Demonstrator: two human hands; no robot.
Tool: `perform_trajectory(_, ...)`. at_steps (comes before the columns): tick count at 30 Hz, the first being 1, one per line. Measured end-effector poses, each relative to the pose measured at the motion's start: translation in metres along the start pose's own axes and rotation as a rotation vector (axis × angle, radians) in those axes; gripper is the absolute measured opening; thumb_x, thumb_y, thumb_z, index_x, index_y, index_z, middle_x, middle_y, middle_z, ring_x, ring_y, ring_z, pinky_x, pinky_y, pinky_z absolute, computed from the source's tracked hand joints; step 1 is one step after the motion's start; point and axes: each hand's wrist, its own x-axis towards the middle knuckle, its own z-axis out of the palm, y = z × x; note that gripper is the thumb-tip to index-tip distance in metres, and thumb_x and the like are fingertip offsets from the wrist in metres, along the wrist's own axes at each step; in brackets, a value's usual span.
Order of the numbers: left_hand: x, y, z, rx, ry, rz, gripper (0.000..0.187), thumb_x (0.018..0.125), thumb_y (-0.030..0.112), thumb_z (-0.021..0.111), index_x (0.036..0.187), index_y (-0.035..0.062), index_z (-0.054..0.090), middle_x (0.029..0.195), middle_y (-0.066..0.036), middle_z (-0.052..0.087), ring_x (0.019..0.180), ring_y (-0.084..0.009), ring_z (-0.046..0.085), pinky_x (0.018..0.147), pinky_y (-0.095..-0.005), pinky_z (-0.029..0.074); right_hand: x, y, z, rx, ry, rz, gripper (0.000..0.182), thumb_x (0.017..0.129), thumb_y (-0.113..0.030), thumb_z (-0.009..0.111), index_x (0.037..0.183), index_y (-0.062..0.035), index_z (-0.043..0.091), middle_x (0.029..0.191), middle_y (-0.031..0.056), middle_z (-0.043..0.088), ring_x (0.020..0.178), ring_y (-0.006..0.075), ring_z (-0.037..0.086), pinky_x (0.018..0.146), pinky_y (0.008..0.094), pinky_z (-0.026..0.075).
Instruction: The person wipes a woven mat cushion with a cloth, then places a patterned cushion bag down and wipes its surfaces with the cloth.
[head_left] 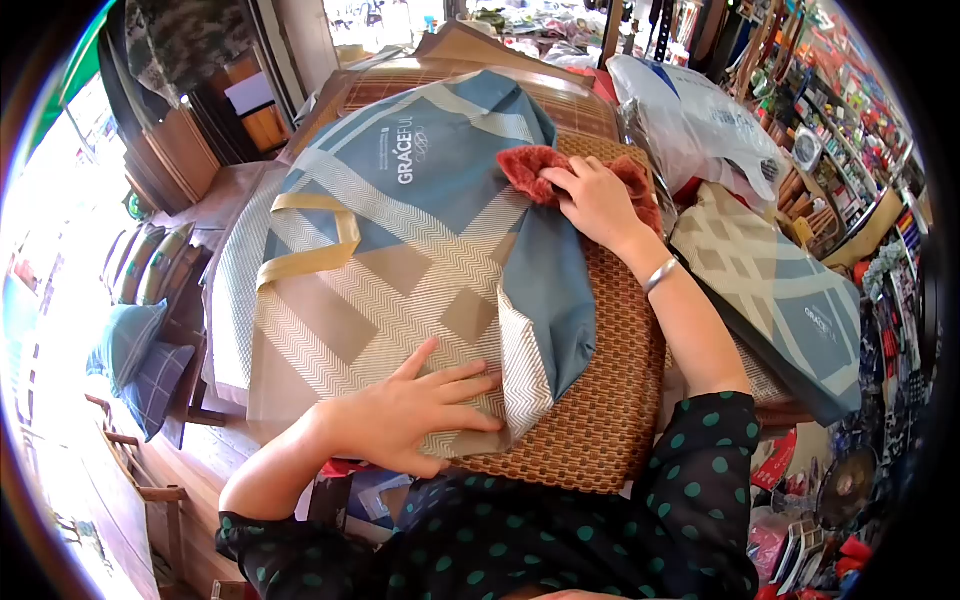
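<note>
A large blue and beige patterned bag marked GRACEFUL lies flat before me, its yellow handle toward the left. My left hand rests on the bag's near end, fingers spread. At the far right side, my right hand grips a red cloth, which lies over the bag's blue side panel and the mat beside it. The bag sits on a brown woven mat, which shows along its right and near sides.
A second bag of the same pattern lies to the right, below white plastic packaging. Cushions are stacked at the left near a wooden bench. Shelves crowded with small goods line the far right.
</note>
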Motion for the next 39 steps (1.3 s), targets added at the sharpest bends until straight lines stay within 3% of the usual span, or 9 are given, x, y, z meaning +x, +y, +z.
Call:
perform_trajectory(5, 0.0, -0.003, -0.003, -0.08, 0.031, -0.015, 0.069, 0.083, 0.043, 0.07, 0.143, 0.0162, 0.049, 0.155, -0.018, 0.037, 0.151, -0.0338, 0.023, 0.117, -0.0709, 0.002, -0.016, -0.066, -0.053, 0.676, -0.551, -0.211, 0.037, 0.075, -0.006, 0.067, 0.11, -0.0153, 0.071, 0.092, 0.0112, 0.063, 0.095, 0.0321, 0.062, 0.083, 0.0419, 0.052)
perform_trajectory(13, 0.026, 0.023, -0.017, -0.088, 0.165, -0.194, 0.092, 0.08, 0.044, 0.075, 0.154, 0.0135, 0.028, 0.154, -0.017, 0.037, 0.144, -0.0335, 0.037, 0.12, -0.0629, 0.014, -0.013, 0.001, -0.013, 0.157, -0.166, 0.073, 0.036, 0.078, -0.01, 0.064, 0.113, -0.0155, 0.07, 0.101, 0.0114, 0.065, 0.103, 0.0318, 0.062, 0.087, 0.0419, 0.053)
perform_trajectory(18, 0.044, 0.031, 0.002, 0.266, 0.221, -0.054, 0.099, 0.078, 0.027, 0.071, 0.16, 0.0094, 0.016, 0.155, -0.025, 0.032, 0.144, -0.0371, 0.036, 0.118, -0.0601, 0.024, 0.009, -0.013, -0.057, 0.467, 0.034, 0.146, 0.03, 0.082, -0.003, 0.069, 0.111, -0.0049, 0.071, 0.103, 0.0129, 0.066, 0.089, 0.0274, 0.066, 0.074, 0.0339, 0.053)
perform_trajectory(21, 0.053, 0.038, 0.002, 0.33, 0.249, 0.035, 0.09, 0.083, 0.025, 0.063, 0.159, 0.0078, 0.018, 0.159, -0.025, 0.027, 0.147, -0.0361, 0.032, 0.119, -0.0566, 0.025, 0.012, -0.049, -0.098, 0.706, -0.018, 0.003, 0.031, 0.078, -0.002, 0.068, 0.107, -0.0082, 0.072, 0.097, 0.0095, 0.065, 0.088, 0.0278, 0.065, 0.079, 0.0364, 0.052)
perform_trajectory(23, 0.06, 0.029, 0.014, 0.249, 0.222, 0.027, 0.086, 0.084, 0.023, 0.061, 0.158, 0.0058, 0.02, 0.16, -0.024, 0.027, 0.148, -0.0357, 0.031, 0.119, -0.0543, 0.025, 0.001, -0.075, -0.091, 0.555, -0.426, -0.479, 0.034, 0.072, 0.0, 0.065, 0.103, -0.0103, 0.073, 0.094, 0.0094, 0.065, 0.087, 0.0262, 0.063, 0.083, 0.0381, 0.05)
perform_trajectory(25, 0.062, 0.024, 0.02, 0.176, 0.2, 0.011, 0.083, 0.085, 0.022, 0.058, 0.157, 0.0039, 0.022, 0.16, -0.024, 0.028, 0.148, -0.0354, 0.031, 0.12, -0.0521, 0.025, -0.02, -0.077, -0.065, 0.418, -0.574, -0.358, 0.023, 0.072, -0.002, 0.061, 0.09, -0.012, 0.071, 0.088, 0.0087, 0.061, 0.091, 0.0291, 0.062, 0.084, 0.0418, 0.048)
perform_trajectory(32, 0.054, 0.025, 0.025, 0.351, 0.308, 0.02, 0.076, 0.09, 0.024, 0.056, 0.157, 0.0044, 0.025, 0.158, -0.021, 0.033, 0.148, -0.0319, 0.033, 0.119, -0.0514, 0.027, -0.003, -0.002, -0.028, -0.015, -0.306, 0.017, 0.033, 0.079, -0.002, 0.057, 0.106, -0.0134, 0.072, 0.099, 0.0116, 0.068, 0.1, 0.031, 0.063, 0.089, 0.0441, 0.052)
perform_trajectory(36, 0.052, 0.019, 0.02, 0.287, 0.212, 0.0, 0.078, 0.089, 0.025, 0.059, 0.157, 0.008, 0.025, 0.159, -0.02, 0.032, 0.148, -0.0322, 0.032, 0.119, -0.0515, 0.027, -0.012, -0.08, -0.074, 0.656, -0.751, -0.244, 0.027, 0.074, -0.007, 0.064, 0.099, -0.0114, 0.075, 0.092, 0.0113, 0.068, 0.093, 0.0294, 0.065, 0.087, 0.0397, 0.05)
perform_trajectory(39, 0.055, 0.019, 0.022, 0.303, 0.191, 0.014, 0.077, 0.089, 0.026, 0.059, 0.157, 0.0083, 0.026, 0.157, -0.02, 0.036, 0.146, -0.0326, 0.035, 0.119, -0.0517, 0.029, -0.008, -0.067, -0.055, 0.564, -0.648, -0.063, 0.028, 0.072, -0.006, 0.063, 0.098, -0.0087, 0.075, 0.095, 0.0128, 0.068, 0.094, 0.0304, 0.064, 0.088, 0.0393, 0.05)
